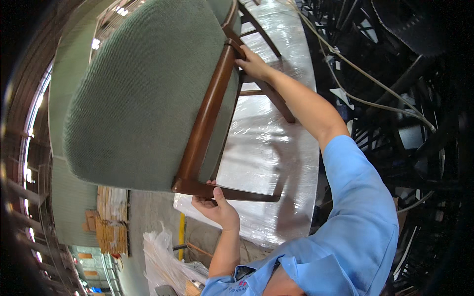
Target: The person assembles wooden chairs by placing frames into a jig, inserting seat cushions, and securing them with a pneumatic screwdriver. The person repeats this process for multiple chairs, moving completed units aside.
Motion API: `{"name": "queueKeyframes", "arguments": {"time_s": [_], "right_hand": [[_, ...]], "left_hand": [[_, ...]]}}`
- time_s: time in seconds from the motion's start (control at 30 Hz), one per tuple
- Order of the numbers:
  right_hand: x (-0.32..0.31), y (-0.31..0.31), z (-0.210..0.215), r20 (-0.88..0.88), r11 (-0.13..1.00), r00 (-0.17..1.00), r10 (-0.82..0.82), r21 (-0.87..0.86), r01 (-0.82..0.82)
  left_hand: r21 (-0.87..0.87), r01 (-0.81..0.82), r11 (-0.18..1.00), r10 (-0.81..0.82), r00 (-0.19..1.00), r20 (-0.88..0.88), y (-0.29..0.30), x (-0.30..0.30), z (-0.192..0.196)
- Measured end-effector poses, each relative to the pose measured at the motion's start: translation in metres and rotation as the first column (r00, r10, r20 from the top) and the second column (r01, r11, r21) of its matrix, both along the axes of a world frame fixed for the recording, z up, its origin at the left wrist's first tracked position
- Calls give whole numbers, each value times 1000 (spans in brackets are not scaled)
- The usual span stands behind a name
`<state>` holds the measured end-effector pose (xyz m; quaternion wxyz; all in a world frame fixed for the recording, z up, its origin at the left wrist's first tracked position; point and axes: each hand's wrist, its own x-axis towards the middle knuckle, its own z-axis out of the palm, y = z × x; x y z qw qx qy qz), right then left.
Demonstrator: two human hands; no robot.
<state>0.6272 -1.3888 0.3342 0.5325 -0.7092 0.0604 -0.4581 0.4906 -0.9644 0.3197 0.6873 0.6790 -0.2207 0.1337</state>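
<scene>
Together, left grip and right grip hold the green chair by its frame.

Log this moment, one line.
left hand: gripping chair leg | right hand: gripping wooden frame | green chair: over plastic-wrapped surface

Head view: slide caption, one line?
Left hand and right hand gripping the brown wooden frame of a grey-green upholstered chair.

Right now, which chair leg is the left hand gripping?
The lowest leg in the picture: the left hand grips it near the lower end of the armrest. The other visible legs sit higher up.
</scene>
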Motion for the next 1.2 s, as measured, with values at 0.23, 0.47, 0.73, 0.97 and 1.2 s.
{"name": "queueKeyframes", "arguments": {"time_s": [0.23, 0.47, 0.73, 0.97, 1.2], "right_hand": [[39, -8, -19, 94, 923, 967, -236, -290, 253], [38, 16, 16, -446, 890, 770, -457, -247, 384], [-105, 202, 67, 715, 909, 695, 72, -334, 249], [-168, 443, 164, 59, -24, 649, 758, -993, 118], [-236, 731, 168, -205, -239, 410, 889, -970, 33]], "left_hand": [[77, -204, 976, 180, 952, 249, -17, 20, -32], [28, -135, 990, 122, 953, 278, -51, 45, -39], [181, 19, 983, -82, 935, 346, 2, 17, -37], [437, 314, 843, -150, 917, -370, 118, -56, -159], [559, 459, 690, 141, 673, -726, 344, -235, -285]]}}
